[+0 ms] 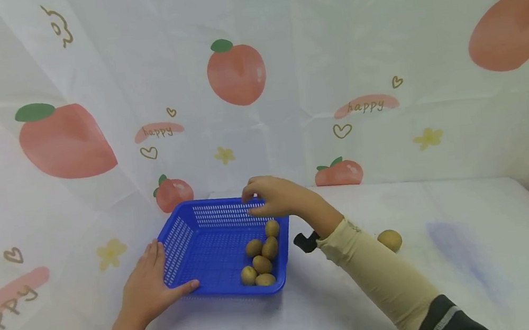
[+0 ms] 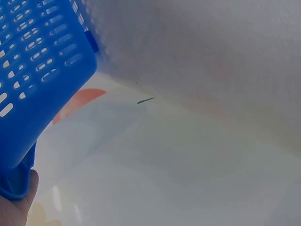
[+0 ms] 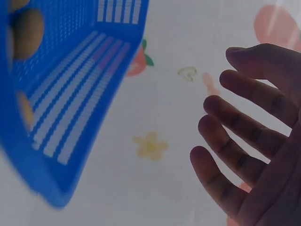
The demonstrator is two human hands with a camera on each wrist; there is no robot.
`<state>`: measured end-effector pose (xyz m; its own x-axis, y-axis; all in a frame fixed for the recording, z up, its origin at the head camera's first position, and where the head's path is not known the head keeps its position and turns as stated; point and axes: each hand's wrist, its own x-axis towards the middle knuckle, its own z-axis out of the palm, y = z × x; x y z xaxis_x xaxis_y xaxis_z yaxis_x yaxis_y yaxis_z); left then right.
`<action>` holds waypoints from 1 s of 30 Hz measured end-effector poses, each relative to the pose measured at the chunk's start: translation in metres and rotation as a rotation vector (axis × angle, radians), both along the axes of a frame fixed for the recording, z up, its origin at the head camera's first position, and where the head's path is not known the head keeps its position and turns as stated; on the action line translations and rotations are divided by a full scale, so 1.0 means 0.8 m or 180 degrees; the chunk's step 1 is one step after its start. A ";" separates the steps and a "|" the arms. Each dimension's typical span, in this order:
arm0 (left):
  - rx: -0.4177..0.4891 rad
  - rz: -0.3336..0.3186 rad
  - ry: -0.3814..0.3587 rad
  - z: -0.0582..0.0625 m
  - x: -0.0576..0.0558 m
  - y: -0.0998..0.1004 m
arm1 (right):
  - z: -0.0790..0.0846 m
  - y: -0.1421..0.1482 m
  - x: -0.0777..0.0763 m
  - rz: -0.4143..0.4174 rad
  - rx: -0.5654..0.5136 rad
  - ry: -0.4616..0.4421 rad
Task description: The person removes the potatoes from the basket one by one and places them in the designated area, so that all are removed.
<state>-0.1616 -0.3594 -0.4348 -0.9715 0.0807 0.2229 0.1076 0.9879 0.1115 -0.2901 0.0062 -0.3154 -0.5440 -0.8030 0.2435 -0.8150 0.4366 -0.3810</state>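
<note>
A blue plastic basket (image 1: pixel 219 238) with slotted walls stands near the left of the table. Along its right side lie several brown, oval pieces of produce (image 1: pixel 262 264), kiwifruit or small potatoes by their look. My left hand (image 1: pixel 149 285) holds the basket's front left corner, thumb over the rim and fingers along the outer left wall. Above the back right corner hovers my right hand (image 1: pixel 279 198), its fingers loosely bent and apart. The right wrist view shows that hand (image 3: pixel 263 136) holding nothing, to one side of the basket wall (image 3: pixel 87 117).
One more brown oval piece (image 1: pixel 390 240) lies on the white tabletop (image 1: pixel 354 305), right of the basket and partly behind my right sleeve (image 1: pixel 380 276). A white sheet printed with peaches (image 1: pixel 237 75) hangs behind and to the left. A bluish stain (image 1: pixel 459 252) marks the cloth at right.
</note>
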 end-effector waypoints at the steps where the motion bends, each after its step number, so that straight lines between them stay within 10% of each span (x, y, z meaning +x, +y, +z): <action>1: -0.0009 0.0001 -0.0009 0.000 -0.001 0.000 | 0.001 -0.013 -0.002 0.0057 0.0052 0.0002; 9: 0.0016 -0.0010 -0.0033 0.001 -0.001 0.001 | -0.007 -0.093 -0.006 0.0293 0.0302 -0.0193; 20: -0.0003 0.0010 -0.0003 0.000 -0.001 -0.001 | -0.059 -0.136 -0.016 -0.0186 0.1165 -0.0665; 30: -0.0023 0.0043 -0.0044 -0.002 -0.002 -0.001 | -0.087 -0.124 -0.011 -0.0834 0.1292 -0.1283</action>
